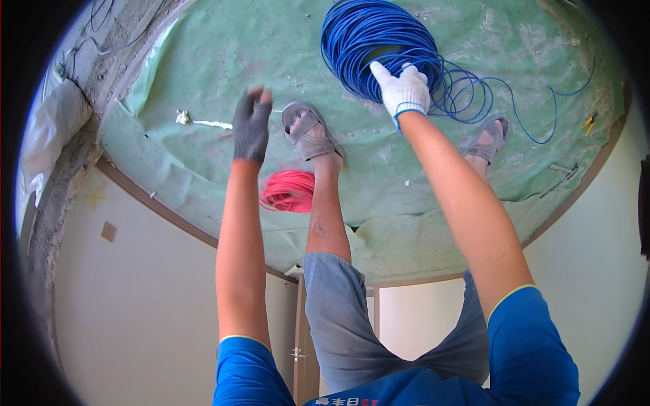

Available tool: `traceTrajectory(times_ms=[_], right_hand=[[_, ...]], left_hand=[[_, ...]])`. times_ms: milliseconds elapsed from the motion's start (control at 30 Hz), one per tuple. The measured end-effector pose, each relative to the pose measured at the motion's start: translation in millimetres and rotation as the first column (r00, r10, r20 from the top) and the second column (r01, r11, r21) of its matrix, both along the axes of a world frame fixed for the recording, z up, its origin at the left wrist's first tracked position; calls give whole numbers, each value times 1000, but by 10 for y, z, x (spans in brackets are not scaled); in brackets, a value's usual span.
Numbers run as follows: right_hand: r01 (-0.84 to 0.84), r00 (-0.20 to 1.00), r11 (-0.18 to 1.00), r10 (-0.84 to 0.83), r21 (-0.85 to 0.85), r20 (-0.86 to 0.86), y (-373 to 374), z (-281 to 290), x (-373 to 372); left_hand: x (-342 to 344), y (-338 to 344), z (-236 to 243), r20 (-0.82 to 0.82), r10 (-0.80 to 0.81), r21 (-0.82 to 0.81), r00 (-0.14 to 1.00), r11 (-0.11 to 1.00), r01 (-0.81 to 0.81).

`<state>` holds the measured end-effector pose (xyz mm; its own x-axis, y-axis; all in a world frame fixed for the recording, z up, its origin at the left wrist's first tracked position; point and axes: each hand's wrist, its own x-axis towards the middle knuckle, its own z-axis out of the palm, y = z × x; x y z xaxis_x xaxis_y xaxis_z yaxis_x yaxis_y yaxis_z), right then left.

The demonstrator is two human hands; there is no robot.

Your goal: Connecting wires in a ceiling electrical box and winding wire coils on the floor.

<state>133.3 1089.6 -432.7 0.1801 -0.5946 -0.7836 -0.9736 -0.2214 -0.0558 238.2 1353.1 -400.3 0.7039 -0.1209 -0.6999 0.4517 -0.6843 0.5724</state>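
Note:
My right hand (404, 89), in a white glove with a blue cuff, lies on the near edge of a big coil of blue wire (376, 47), fingers spread over the strands; I cannot see a grip. Loose loops of the blue wire (467, 91) trail right from the coil across the green floor sheet (223, 54). My left hand (252, 125), in a dark grey glove, hovers with straight fingers over the sheet and holds nothing. A smaller coil of red wire (290, 191) lies behind my left leg. My feet are in grey sandals (310, 132).
Yellow-handled pliers (590, 122) lie at the right edge of the sheet, with a small metal piece (562, 169) near them. White scraps (184, 118) sit left of my left hand. A rough concrete wall edge (74, 162) with thin cables runs along the left; a cream wall (142, 304) surrounds.

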Motion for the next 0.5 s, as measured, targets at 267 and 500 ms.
traceTrajectory(times_ms=[267,500], right_hand=[[617,577,548,-803,564,150,-36,-563,234],[666,464,277,-881,693,-94,-33,-706,536]], left_hand=[[511,-1408,-1390,60,-236,88,970,969,230],[507,-1658,-1257,-166,197,183,966,969,-166]])
